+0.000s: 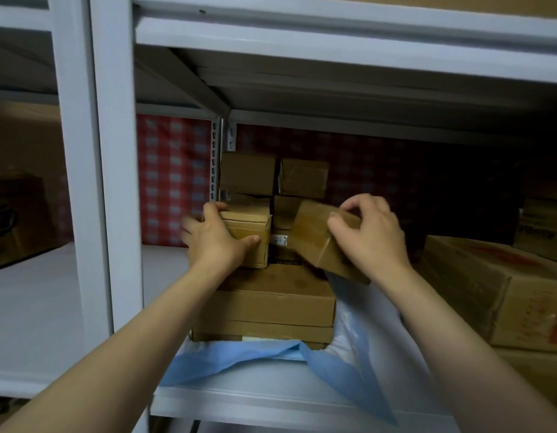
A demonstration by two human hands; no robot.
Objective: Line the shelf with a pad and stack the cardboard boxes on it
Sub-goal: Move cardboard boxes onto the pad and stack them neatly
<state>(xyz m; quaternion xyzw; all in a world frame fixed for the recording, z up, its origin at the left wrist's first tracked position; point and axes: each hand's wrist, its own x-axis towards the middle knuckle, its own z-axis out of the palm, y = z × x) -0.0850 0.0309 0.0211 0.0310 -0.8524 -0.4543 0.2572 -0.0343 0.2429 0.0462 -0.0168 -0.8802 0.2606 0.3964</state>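
While both arms reach in: left hand (213, 242) gripping an upright box (250, 242); right hand (369, 237) clamped round a tilted box (317, 237).

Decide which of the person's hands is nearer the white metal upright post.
Left. The left hand grips a small box just beside the post; the right hand holds a tilted box farther off.

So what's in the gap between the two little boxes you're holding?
In the head view, between the left-hand box and the tilted right-hand box sits a darker box with a white label, further back in the stack.
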